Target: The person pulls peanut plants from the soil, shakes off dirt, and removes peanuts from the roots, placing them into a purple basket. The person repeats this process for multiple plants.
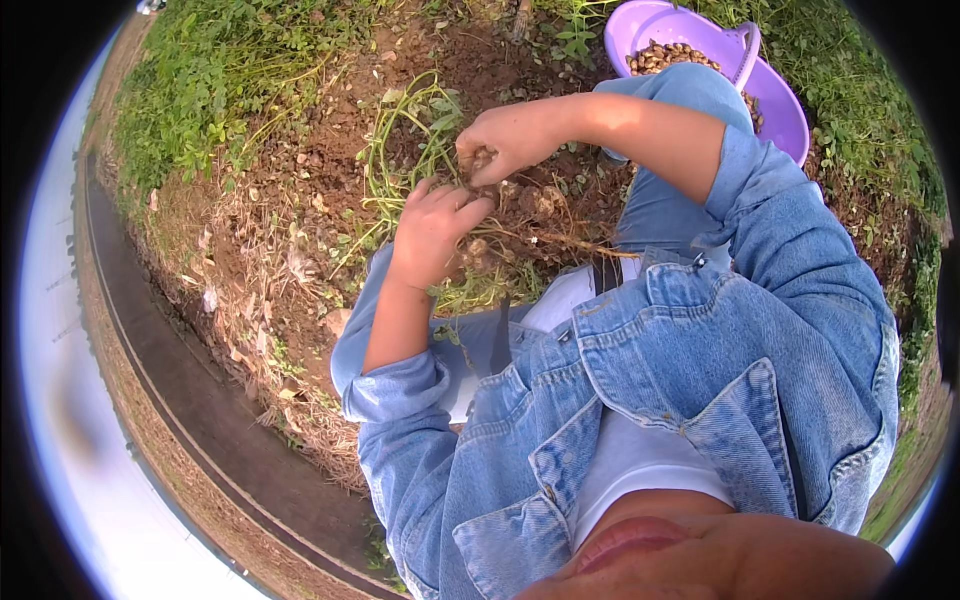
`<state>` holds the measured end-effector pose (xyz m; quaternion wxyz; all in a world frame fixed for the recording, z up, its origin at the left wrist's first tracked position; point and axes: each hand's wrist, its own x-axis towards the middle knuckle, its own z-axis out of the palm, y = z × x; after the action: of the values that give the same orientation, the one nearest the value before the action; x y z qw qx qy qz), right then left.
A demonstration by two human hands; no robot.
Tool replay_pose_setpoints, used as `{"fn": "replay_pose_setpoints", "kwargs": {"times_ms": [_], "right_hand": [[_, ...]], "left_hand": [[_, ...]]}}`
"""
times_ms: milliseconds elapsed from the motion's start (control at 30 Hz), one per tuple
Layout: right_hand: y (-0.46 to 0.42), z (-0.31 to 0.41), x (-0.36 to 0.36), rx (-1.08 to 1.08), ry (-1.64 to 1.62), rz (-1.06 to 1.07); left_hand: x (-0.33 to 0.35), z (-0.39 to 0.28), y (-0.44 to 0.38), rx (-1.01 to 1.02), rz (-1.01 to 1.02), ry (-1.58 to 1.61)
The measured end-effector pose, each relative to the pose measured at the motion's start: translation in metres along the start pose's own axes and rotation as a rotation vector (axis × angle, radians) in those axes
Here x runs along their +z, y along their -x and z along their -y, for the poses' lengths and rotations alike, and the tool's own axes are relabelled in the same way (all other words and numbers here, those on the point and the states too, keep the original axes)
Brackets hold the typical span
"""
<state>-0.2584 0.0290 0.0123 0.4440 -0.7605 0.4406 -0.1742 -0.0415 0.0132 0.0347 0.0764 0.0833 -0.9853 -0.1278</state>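
Observation:
An uprooted peanut plant (409,142) lies before me, its green stems curving to the left and its roots with soil-covered pods (544,201) to the right. My left hand (427,232) rests on the base of the stems, fingers curled around them. Just above it, my right hand (506,142) has its fingers bent in over the roots, with something small and brown, seemingly a pod, between thumb and fingers. The fingertips of both hands are close together. A long yellowish root (592,246) reaches towards my jacket.
A purple plastic basket (784,120) with a handle stands beyond my right knee, holding many peanuts (664,56). Leafy green plants (202,90) grow at the upper left and right. Dry straw (292,277) covers the ground at left, beside a dark path (217,420).

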Motion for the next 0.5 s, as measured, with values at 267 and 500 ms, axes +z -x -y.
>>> {"fn": "replay_pose_setpoints", "kwargs": {"times_ms": [267,500], "right_hand": [[-0.01,-0.028,-0.011,-0.072,0.366,-0.663],[-0.016,-0.039,-0.012,0.269,-0.019,-0.099]], "left_hand": [[-0.004,-0.002,-0.006,-0.025,-0.022,0.022],[-0.001,-0.005,-0.005,0.033,-0.059,0.003]]}}
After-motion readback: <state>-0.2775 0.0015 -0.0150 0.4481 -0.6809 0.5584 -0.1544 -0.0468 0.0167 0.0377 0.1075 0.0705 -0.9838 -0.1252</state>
